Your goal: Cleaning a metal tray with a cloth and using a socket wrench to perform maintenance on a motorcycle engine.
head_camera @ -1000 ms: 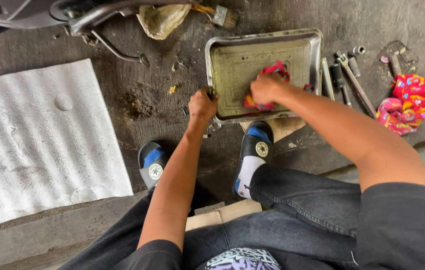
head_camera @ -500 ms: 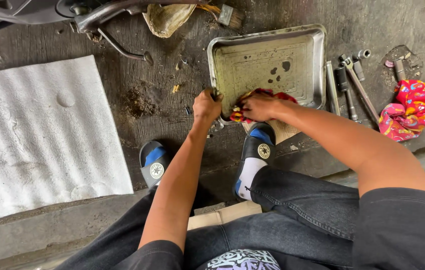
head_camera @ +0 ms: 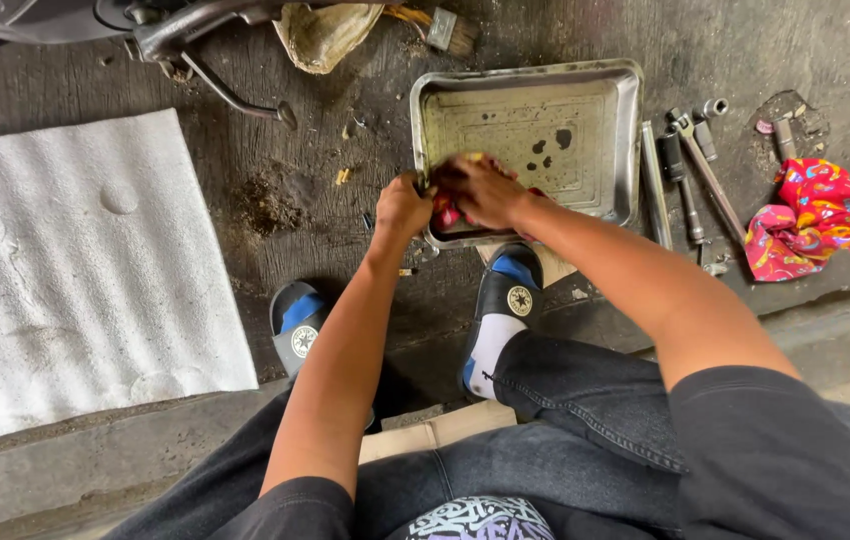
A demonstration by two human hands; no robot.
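A dirty rectangular metal tray [head_camera: 625, 120] lies on the concrete floor in front of my feet. My left hand [head_camera: 402, 208] grips the tray's near left corner. My right hand [head_camera: 480, 188] presses a red patterned rag [head_camera: 448, 213] against the tray's near left inside, mostly hiding the rag under its fingers. A few dark oil spots [head_camera: 553, 148] show on the tray's bottom.
Several long sockets and wrenches [head_camera: 690, 170] lie right of the tray, with a second bright patterned rag [head_camera: 810, 220] beyond them. A white foam sheet [head_camera: 75, 270] covers the floor at left. A brush [head_camera: 440, 27], a dirty cloth [head_camera: 320, 35] and a motorcycle's kickstand [head_camera: 235, 95] are at the top.
My right hand has dragged the red rag from the tray's middle towards its near left corner. My left hand has stayed on the corner.
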